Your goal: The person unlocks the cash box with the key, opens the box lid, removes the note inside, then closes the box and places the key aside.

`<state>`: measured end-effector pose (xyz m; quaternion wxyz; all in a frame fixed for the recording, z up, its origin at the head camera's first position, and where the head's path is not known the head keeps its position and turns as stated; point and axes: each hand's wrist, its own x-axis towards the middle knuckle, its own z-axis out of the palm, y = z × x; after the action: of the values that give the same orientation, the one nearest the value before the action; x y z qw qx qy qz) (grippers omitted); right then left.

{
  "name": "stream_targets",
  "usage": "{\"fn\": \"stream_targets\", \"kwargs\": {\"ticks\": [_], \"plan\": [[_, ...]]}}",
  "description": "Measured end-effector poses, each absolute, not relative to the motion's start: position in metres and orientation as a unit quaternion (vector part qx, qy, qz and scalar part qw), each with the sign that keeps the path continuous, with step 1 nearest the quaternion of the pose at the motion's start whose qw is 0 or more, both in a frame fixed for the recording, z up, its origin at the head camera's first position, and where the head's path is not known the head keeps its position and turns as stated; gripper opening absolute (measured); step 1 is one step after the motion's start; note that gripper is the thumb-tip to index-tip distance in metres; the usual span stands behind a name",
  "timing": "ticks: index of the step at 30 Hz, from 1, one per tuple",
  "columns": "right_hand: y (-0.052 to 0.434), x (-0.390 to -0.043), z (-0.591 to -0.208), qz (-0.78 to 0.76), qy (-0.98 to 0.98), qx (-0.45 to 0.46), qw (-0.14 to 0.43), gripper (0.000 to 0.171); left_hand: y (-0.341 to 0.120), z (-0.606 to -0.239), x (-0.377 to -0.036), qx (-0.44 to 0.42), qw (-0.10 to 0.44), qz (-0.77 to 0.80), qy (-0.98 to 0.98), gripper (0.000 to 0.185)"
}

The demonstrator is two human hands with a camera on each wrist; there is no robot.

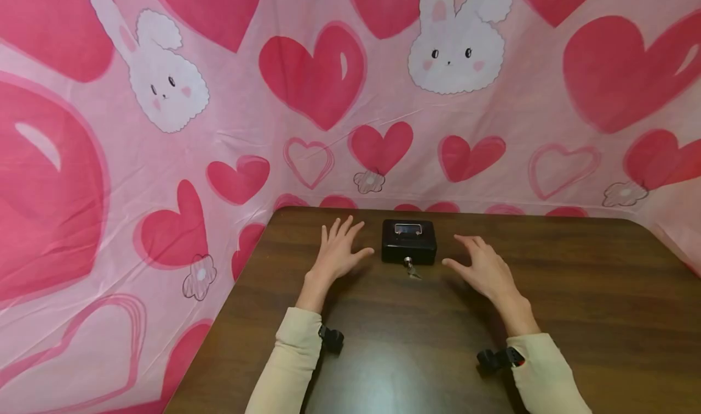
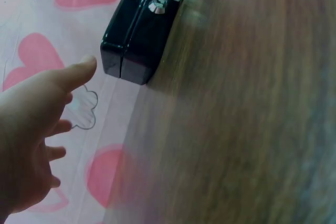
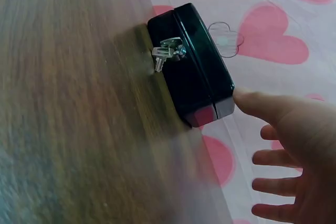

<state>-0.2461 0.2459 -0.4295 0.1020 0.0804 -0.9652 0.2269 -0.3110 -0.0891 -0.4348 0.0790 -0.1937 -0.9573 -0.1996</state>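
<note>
A small black cash box [image 1: 408,243] stands closed near the far edge of the table, a metal carry handle [image 1: 408,229] on its lid. Silver keys [image 3: 164,53] hang from the lock [image 2: 157,6] on its front face. To the left of the box is my left hand [image 1: 341,252], fingers spread and apart from it. My right hand [image 1: 486,269] is on the other side, thumb and fingers extended toward the box, also with a gap in the head view. Neither hand holds anything.
The brown wooden table [image 1: 405,341] reaches back to a pink cloth [image 1: 241,91] printed with hearts and rabbits, which hangs behind and at the sides. Black wrist cameras sit on both forearms, the left camera [image 1: 331,339] and the right camera [image 1: 495,360].
</note>
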Motion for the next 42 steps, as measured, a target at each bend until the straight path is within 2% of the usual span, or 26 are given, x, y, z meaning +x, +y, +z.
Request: {"fn": "stream_targets", "kwargs": {"ticks": [7, 15, 20, 28, 42], "plan": [[0.24, -0.246, -0.43, 0.26, -0.954, 0.079, 0.122, 0.047, -0.078, -0.434, -0.311, -0.22, 0.093, -0.204, -0.949, 0.061], [0.222, -0.249, -0.432, 0.298, -0.94, 0.096, 0.132, 0.028, -0.068, -0.433, -0.31, -0.243, 0.124, -0.211, -0.938, 0.052], [0.21, -0.249, -0.435, 0.319, -0.933, 0.11, 0.123, 0.025, -0.064, -0.434, -0.31, -0.255, 0.13, -0.216, -0.934, 0.048], [0.197, -0.248, -0.439, 0.336, -0.926, 0.123, 0.118, 0.024, -0.059, -0.433, -0.307, -0.257, 0.102, -0.216, -0.936, 0.046], [0.173, -0.249, -0.441, 0.344, -0.928, 0.112, 0.085, 0.022, -0.052, -0.434, -0.302, -0.258, 0.107, -0.206, -0.938, 0.043]]}}
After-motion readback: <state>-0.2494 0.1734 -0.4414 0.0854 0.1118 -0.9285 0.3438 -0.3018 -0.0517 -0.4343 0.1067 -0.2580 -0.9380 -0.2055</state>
